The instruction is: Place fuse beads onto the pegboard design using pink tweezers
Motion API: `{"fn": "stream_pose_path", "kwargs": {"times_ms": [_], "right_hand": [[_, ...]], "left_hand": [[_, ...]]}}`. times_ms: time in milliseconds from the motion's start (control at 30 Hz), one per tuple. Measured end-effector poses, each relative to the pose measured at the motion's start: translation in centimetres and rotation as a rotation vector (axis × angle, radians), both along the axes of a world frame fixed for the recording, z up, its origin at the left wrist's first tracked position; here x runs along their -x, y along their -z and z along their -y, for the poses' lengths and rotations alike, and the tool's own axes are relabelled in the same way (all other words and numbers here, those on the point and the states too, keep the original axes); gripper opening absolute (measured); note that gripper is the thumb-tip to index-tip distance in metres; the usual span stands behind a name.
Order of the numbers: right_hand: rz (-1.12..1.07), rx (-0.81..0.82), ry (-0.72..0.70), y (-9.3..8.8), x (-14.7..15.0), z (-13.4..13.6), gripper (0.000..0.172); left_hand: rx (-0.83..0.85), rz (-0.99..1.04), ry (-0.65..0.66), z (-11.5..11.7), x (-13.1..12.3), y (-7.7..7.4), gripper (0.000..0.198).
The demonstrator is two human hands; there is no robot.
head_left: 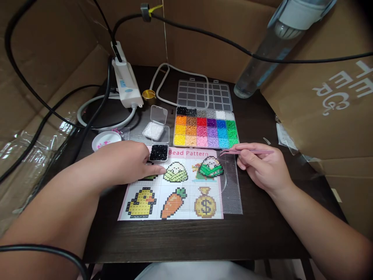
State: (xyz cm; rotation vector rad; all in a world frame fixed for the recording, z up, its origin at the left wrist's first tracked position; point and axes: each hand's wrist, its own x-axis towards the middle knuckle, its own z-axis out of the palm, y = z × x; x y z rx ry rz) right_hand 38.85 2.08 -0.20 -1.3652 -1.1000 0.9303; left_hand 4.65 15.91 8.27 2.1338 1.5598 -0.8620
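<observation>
One green, white and black bead figure (210,168), lying on a clear plastic pegboard (233,194) that overlaps the pink-and-white paper pattern sheet (175,186); one pair of slim pink tweezers (256,151), pinched between thumb and fingers of the right hand (259,163), tips near the board's top edge, presumably suiting tiny beads; left hand (138,161) palm down, one digit extended over the sheet, beside a small clear box of black beads (159,152), perhaps steadying it; remaining left fingers hidden, grip indeterminable

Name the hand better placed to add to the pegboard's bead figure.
Likely the right hand: it holds pink tweezers, tips near the bead figure; the left hand is by the black beads.
</observation>
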Motion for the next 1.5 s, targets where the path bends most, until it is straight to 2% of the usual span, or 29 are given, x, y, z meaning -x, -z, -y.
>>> {"fn": "stream_pose_path", "kwargs": {"times_ms": [433,767,1100,1500], "right_hand": [[-0.110,0.053,0.017,-1.2,0.9,-0.3,0.051],[-0.093,0.036,0.002,-1.0,0.6,0.0,0.048],[-0.060,0.036,-0.001,-0.9,0.4,0.2,0.046],[-0.067,0.042,-0.002,-1.2,0.7,0.1,0.049]], "left_hand": [[-0.022,0.086,-0.006,-0.5,0.9,1.0,0.075],[-0.013,0.026,-0.004,-0.1,0.2,0.1,0.072],[-0.015,-0.010,0.029,0.3,-0.2,-0.2,0.060],[-0.031,0.063,-0.013,0.1,0.3,0.2,0.064]]}}
